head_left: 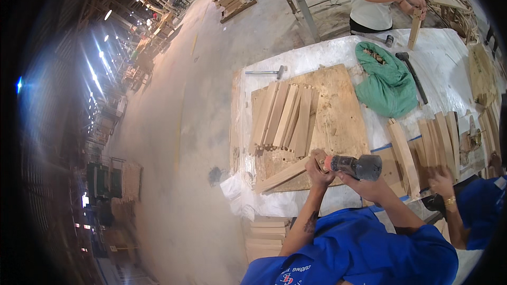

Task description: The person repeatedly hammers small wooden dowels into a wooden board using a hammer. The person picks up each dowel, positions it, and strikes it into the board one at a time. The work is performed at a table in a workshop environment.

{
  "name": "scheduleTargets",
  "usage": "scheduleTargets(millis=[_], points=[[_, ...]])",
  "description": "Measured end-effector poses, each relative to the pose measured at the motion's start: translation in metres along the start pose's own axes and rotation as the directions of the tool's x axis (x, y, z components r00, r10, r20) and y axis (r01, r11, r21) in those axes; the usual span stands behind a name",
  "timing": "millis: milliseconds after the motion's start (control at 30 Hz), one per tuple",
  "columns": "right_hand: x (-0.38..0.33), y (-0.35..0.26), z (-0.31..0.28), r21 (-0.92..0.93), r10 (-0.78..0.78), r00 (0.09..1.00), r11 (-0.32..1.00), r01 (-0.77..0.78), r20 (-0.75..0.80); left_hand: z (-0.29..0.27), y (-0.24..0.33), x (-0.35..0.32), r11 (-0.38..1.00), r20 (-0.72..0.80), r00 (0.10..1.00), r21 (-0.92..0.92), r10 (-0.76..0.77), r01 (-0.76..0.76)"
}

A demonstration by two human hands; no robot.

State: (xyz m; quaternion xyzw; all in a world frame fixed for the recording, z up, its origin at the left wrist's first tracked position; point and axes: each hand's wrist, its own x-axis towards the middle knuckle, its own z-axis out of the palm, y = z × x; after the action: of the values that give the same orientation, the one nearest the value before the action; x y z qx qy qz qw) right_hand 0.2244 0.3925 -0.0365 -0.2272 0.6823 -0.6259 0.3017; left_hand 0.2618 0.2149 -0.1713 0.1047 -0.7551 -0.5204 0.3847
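Note:
My left hand (320,169) is closed round the near end of a pale wooden strip (285,176), which slants over the front of a plywood board (346,111). My right hand (369,189) grips a dark cylindrical tool (346,165) with an orange front and a wide black rear end. Its orange front meets the strip's end beside my left fingers; whether they touch I cannot tell. What kind of tool it is does not show clearly. Just beyond my hands, several wooden strips (285,116) lie side by side on the board.
A metal hammer (266,72) lies at the far left of the table (322,58), a green cloth sack (388,87) and a black mallet (413,76) at the far right. More strips (438,140) stand on the right, near a co-worker's hand (442,182). Another person (372,0) works across the table.

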Motion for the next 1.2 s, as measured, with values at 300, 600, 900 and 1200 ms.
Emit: scheduleTargets(millis=[300,600,900,1200], points=[[0.006,-0.006,-0.011,-0.134,0.132,0.991,0.982,-0.134,-0.025,0.009,0.007,0.003,0.997,0.128,0.99,-0.025,-0.064,0.068],[-0.001,-0.002,0.026,-0.306,0.432,0.892,0.873,-0.379,0.129,-0.063,-0.015,-0.029,0.894,0.193,0.972,0.4,0.135,-0.204],[0.029,0.018,0.03,0.755,-0.372,0.908,0.647,0.104,0.193,-0.034,-0.002,-0.015,0.987,0.005,1.0,0.157,0.013,-0.014],[0.006,0.125,0.035,0.829,0.195,0.955,0.553,0.083,-0.226,-0.038,-0.035,-0.007,0.994,-0.085,0.996,0.112,0.01,0.0]])
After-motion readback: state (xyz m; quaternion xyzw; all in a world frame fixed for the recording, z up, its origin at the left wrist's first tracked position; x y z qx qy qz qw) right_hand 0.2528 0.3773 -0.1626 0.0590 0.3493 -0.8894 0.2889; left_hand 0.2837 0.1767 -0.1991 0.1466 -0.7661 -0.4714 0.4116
